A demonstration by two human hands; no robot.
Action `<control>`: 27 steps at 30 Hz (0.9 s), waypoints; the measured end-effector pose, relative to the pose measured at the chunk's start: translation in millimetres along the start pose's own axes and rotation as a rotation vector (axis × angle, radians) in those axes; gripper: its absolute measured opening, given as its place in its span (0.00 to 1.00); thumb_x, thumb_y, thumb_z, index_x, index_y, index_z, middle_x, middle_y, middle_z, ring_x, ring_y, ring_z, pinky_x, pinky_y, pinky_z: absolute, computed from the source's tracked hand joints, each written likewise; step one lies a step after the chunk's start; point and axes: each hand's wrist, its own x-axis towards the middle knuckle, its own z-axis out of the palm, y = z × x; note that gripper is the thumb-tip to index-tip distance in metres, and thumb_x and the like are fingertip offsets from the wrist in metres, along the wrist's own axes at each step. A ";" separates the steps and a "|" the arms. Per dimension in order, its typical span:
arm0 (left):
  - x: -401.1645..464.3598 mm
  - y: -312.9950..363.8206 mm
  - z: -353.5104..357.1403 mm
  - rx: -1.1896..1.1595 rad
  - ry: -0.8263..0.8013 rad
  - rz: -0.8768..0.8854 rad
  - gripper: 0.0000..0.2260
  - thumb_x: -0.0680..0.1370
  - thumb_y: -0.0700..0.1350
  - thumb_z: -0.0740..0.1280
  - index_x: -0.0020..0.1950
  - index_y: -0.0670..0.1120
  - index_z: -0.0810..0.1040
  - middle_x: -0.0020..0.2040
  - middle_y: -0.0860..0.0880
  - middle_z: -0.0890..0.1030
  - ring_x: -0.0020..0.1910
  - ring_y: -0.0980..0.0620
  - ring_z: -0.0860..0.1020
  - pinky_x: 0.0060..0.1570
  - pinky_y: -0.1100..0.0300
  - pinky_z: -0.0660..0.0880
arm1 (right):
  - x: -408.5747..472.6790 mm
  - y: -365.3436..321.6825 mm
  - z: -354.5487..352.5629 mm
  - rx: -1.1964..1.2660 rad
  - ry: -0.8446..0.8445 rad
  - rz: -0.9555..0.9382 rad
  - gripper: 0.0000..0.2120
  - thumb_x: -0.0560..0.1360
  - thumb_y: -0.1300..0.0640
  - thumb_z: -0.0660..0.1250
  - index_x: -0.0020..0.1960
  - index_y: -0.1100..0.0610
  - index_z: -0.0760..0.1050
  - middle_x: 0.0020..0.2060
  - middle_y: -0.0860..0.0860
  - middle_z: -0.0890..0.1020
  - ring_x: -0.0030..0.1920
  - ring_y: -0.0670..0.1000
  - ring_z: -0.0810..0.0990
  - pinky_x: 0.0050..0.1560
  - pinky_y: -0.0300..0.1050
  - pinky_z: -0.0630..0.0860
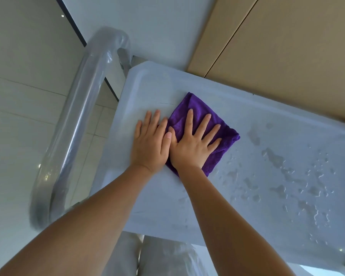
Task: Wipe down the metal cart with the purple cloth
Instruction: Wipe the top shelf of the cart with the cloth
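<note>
Purple cloth [199, 108] folded, right hand [191, 144] flat on it; left hand [150, 144] flat on wet cart [267, 176]

Two bare forearms reaching forward from the bottom edge, converging at the wrists. Left hand [150, 142] flat, palm down, fingers straight and close together, pointing away from the body. Right hand [191, 143] flat beside it, palm down, fingers straight and fanned apart, thumb tucked against the left hand's index finger. Hands touching side by side; both elbows out of view.
</note>
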 end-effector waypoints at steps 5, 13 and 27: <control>0.0 -1.2 -1.2 -0.008 -0.022 -0.001 0.29 0.77 0.54 0.43 0.70 0.41 0.68 0.74 0.42 0.62 0.75 0.42 0.55 0.72 0.49 0.47 | -23.0 2.0 8.0 0.009 0.007 0.021 0.34 0.73 0.31 0.38 0.75 0.42 0.35 0.76 0.55 0.40 0.74 0.64 0.36 0.70 0.65 0.38; 0.6 -1.4 -3.8 0.007 -0.060 -0.008 0.35 0.74 0.59 0.37 0.74 0.45 0.62 0.77 0.46 0.56 0.76 0.47 0.49 0.72 0.54 0.41 | -56.0 8.9 19.4 0.024 0.026 0.057 0.32 0.77 0.34 0.45 0.75 0.42 0.37 0.76 0.54 0.40 0.74 0.63 0.36 0.70 0.64 0.38; -111.8 -23.8 -6.9 0.103 -0.124 0.036 0.27 0.77 0.49 0.45 0.75 0.40 0.59 0.75 0.43 0.60 0.75 0.43 0.56 0.70 0.49 0.47 | -62.4 9.3 19.0 0.053 0.059 0.038 0.32 0.77 0.36 0.46 0.76 0.44 0.41 0.77 0.55 0.42 0.74 0.63 0.37 0.70 0.66 0.39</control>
